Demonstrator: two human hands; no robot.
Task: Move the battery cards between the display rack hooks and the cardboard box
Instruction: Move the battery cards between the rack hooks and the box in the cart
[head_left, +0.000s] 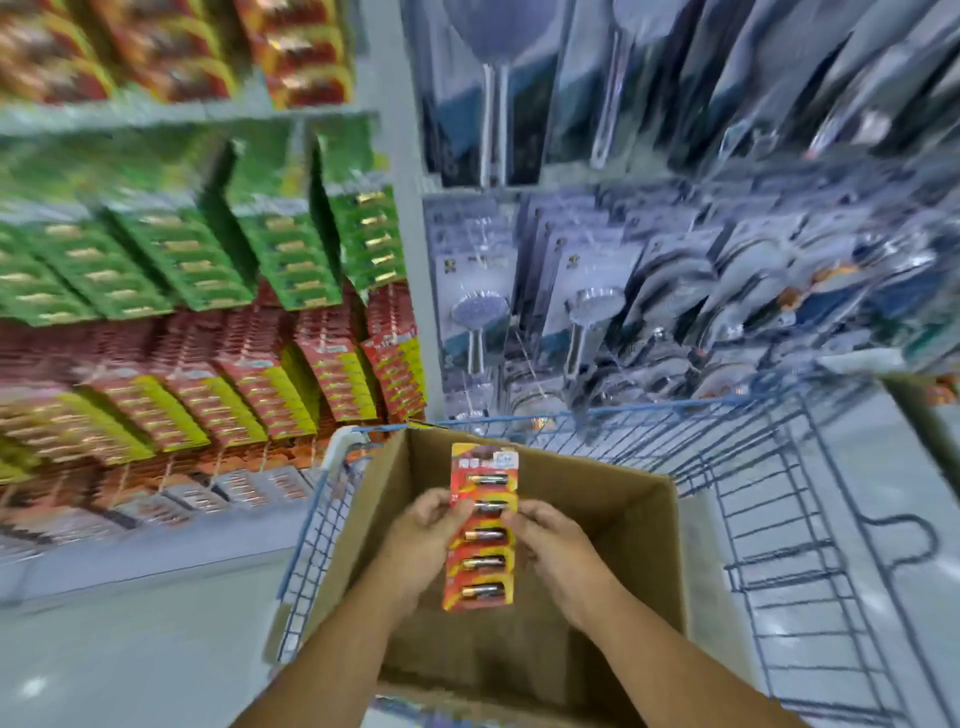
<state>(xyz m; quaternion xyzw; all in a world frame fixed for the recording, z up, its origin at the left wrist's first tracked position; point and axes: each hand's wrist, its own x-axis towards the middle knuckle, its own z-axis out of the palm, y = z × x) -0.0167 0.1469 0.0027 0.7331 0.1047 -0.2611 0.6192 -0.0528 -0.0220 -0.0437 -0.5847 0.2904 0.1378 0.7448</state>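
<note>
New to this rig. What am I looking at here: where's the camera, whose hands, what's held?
There is no robot: a person wears one wide-angle camera on the head, looking forward and down. The left hand and right hand each pinch a side of a red and yellow battery card, held upright over an open cardboard box. The box sits in a blue wire cart. To the left, rack hooks carry green battery cards and red ones. To the right hang packaged shower heads. The background is blurred.

Packed rack hooks crowd beside open cardboard box.
</note>
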